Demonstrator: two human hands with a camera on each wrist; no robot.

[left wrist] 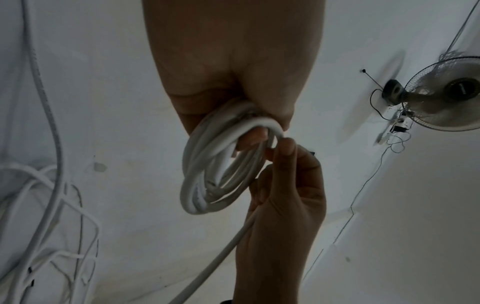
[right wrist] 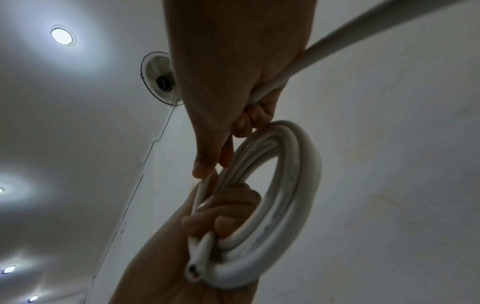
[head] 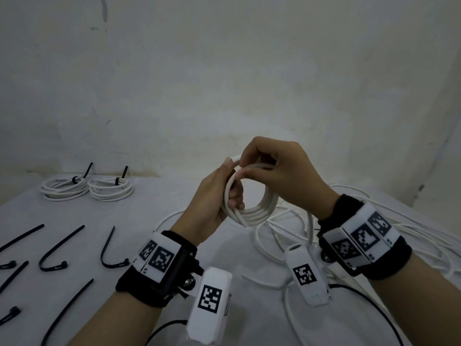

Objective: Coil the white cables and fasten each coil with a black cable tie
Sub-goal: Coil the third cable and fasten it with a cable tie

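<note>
left hand (head: 212, 196) raised, fingers curled round coil (head: 252, 211) | right hand (head: 279, 171) above, pinching cable (left wrist: 221, 253) at coil top

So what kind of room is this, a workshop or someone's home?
Hard to say; probably a plain indoor work corner. A cloth-covered table against a scuffed bare wall, a wall-mounted fan, and recessed ceiling lights.

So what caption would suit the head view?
Left hand grips a white cable coil while right hand lays on another loop.
</note>
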